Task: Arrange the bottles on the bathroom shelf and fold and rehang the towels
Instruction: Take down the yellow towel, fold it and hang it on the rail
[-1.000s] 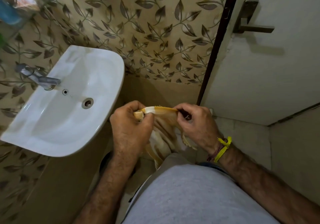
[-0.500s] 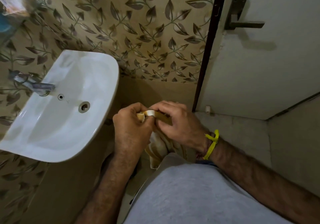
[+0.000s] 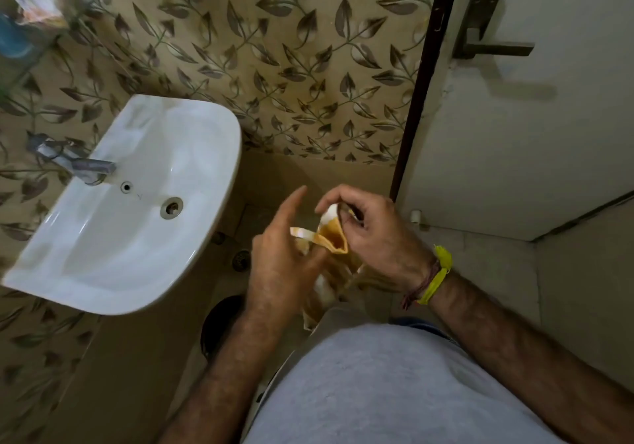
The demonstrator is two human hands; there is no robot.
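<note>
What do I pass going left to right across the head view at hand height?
Tap → sink → left hand → towel → right hand → yellow wristband → door.

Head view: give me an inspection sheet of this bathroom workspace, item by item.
Surface: white sink, basin bare; tap at its back edge.
Job's things: orange and white towel held in front of the person, hanging loose, not folded flat. Glass shelf at upper left carries blurred items; no bottle can be made out.
Clutter: dark round object on the floor below the sink, too dim to name.
Hands: right hand pinches the towel's top edge; left hand touches the towel with fingers straight.
Cables: nothing seen.
Surroundings: leaf-patterned wall, white door with a metal handle, tiled floor.
</note>
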